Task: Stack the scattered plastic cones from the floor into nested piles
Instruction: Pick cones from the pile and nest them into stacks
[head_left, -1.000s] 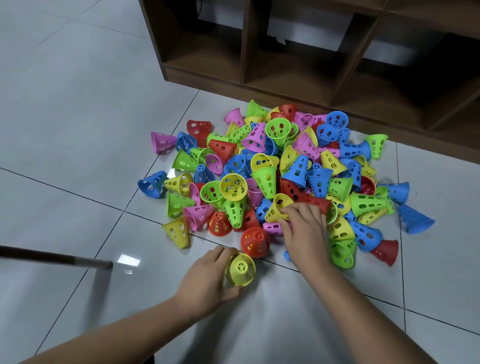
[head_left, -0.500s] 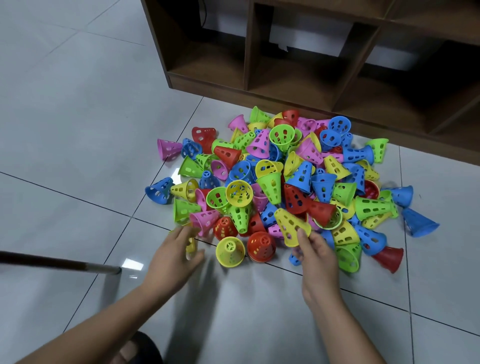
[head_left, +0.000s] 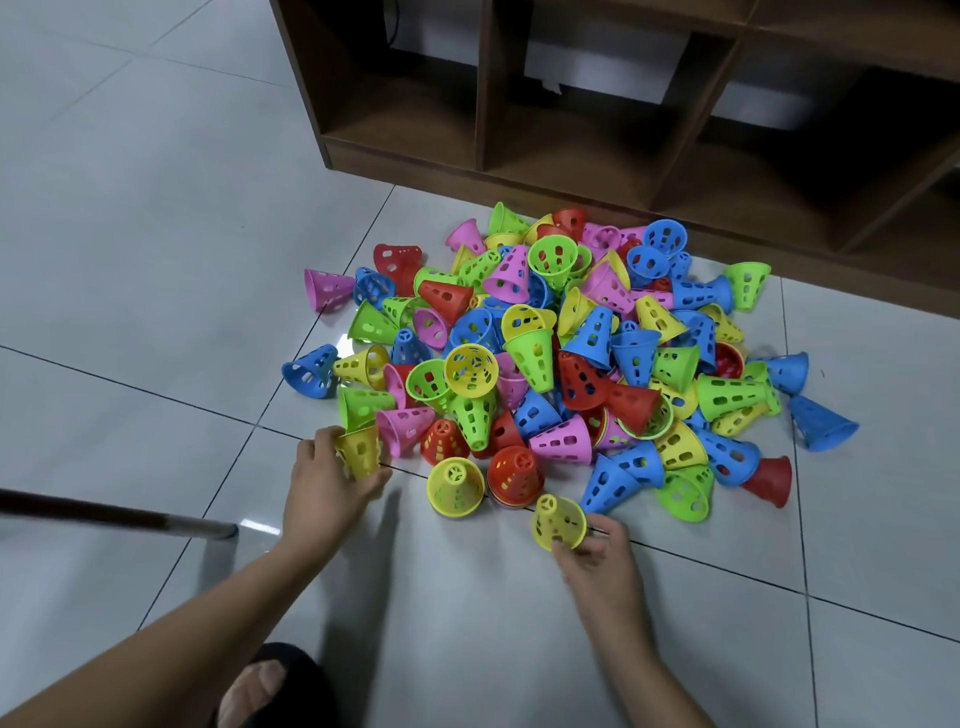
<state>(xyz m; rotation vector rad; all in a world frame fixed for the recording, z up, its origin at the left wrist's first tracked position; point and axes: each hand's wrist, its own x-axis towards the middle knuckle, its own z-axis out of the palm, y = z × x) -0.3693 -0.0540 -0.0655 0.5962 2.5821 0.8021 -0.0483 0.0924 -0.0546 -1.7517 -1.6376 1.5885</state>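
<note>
Fingers (head_left: 323, 437) of my left hand (head_left: 324, 486) grip one yellow cone (head_left: 359, 453), my right hand (head_left: 597, 558) pinches another cone (head_left: 558, 522); I should seat each squarely over the upright cone (head_left: 456, 486) between them.

Bright, even light fell from above. The glossy floor (head_left: 156, 218) threw back small white glare patches by the pole (head_left: 104, 512) tip and at the left edge of the cones (head_left: 571, 364). Soft grey shadows lay beside the left arm (head_left: 218, 608). The shelf (head_left: 571, 171) bays stayed dark. The cones were sharp; the right grip (head_left: 597, 553) was slightly smeared. Straight lines bowed towards the frame edges.
</note>
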